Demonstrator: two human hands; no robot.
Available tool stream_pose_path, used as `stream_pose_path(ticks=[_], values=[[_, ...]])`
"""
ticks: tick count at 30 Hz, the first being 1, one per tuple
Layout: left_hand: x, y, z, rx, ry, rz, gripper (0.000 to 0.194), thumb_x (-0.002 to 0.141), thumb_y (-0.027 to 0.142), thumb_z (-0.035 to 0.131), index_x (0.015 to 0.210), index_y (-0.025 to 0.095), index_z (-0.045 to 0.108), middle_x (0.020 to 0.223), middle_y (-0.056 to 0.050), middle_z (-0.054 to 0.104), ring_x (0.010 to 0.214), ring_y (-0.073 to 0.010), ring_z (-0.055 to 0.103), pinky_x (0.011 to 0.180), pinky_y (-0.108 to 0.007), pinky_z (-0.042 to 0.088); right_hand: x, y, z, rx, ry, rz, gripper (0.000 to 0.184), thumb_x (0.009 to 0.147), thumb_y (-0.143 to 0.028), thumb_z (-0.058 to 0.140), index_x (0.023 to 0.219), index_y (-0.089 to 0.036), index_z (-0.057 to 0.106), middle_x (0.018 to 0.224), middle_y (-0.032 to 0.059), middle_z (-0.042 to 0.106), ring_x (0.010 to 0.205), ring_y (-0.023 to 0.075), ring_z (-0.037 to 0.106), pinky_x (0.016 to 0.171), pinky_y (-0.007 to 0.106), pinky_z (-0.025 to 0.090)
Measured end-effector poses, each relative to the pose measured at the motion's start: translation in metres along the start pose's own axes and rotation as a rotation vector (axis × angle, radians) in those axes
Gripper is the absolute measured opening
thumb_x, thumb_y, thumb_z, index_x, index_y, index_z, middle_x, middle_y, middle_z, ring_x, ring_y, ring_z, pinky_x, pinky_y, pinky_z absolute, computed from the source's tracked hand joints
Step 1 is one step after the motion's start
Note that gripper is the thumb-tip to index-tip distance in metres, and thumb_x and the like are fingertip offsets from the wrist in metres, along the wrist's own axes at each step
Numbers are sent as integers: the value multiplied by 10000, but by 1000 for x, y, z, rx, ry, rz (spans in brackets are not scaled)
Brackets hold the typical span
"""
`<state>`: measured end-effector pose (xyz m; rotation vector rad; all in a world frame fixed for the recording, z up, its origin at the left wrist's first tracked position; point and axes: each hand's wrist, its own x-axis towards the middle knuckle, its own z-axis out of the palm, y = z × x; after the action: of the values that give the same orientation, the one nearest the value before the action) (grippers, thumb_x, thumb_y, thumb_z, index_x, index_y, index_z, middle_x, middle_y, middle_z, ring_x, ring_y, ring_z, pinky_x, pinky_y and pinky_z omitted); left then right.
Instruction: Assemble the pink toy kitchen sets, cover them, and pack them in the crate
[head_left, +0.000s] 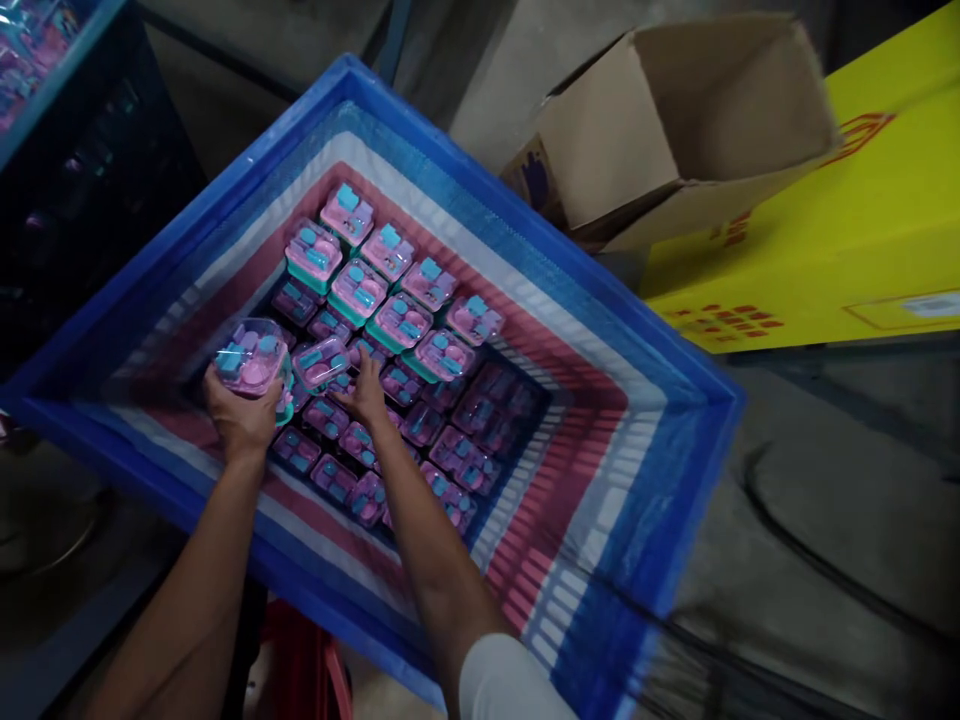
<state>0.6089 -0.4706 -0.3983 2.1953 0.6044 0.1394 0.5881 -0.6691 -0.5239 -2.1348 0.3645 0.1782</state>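
My left hand (244, 412) grips a clear plastic box (251, 355) with pink and light-blue pieces inside, raised at the left side of a big blue crate (525, 195). A second box of the same kind, with a teal side, shows partly beneath it. My right hand (366, 392) reaches into the crate, thumb and fingers closed about the right end of a tilted clear box (322, 362). Beyond it stand rows of similar boxes (360, 288) on a raised layer. Darker boxes (450, 455) lie in the layer below.
Striped red, white and blue sheeting (592, 400) lines the crate. An open cardboard carton (600, 150) and a yellow box (810, 230) stand beyond its right side. Another bin (90, 60) of similar goods is at upper left. A red container (296, 660) sits below; dark cables (817, 560) run at right.
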Motion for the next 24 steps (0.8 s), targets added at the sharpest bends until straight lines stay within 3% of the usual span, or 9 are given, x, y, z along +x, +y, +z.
stream_pose_path(ticks=[2,5,7,10,15,20,24], values=[[-2,3,0,6,-3,21,889,552,286,908,1330,136,504,1387,-195,599,1339,-353,561,1188,-517,412,27,3,-8,-55,-155,-38,1109,710,-363,860,1625,-213,253,1493,204,390,974,210,654,924,441,576],[-3,5,0,37,10,38,889,573,301,899,1345,119,499,1387,-203,596,1330,-343,566,1179,-497,423,62,7,-13,-109,-348,-104,1090,632,-251,913,1578,-240,370,1504,171,376,1214,285,604,1051,491,526],[-2,4,-1,47,9,42,889,580,319,896,1352,121,500,1380,-193,602,1326,-336,570,1173,-485,430,75,9,-15,-112,-390,-149,1019,591,-183,922,1504,-260,475,1485,145,418,1338,316,532,1120,523,474],[-2,3,-2,62,10,20,907,581,348,895,1365,118,502,1387,-195,603,1329,-345,571,1170,-493,433,82,14,-14,-117,-448,-213,1006,601,-172,920,1497,-252,470,1497,143,440,1421,321,465,1188,545,402],[-4,5,-2,59,6,-3,902,568,328,902,1357,132,511,1358,-183,626,1302,-339,592,1156,-491,451,90,18,-9,-131,-531,-239,1155,550,-249,976,1555,-252,406,1496,166,430,1413,356,474,1182,572,401],[-6,5,-1,71,14,11,890,570,340,907,1347,141,520,1356,-179,625,1296,-345,595,1150,-500,458,100,18,-7,-104,-529,-233,1083,465,-199,994,1451,-254,550,1387,129,494,1277,343,574,1126,572,453],[-7,7,-1,57,10,-3,896,574,344,905,1357,155,512,1354,-170,626,1300,-345,594,1147,-503,461,93,21,-5,1,-425,-229,979,438,-265,997,1338,-219,618,1291,97,564,1219,314,596,1106,524,482]])
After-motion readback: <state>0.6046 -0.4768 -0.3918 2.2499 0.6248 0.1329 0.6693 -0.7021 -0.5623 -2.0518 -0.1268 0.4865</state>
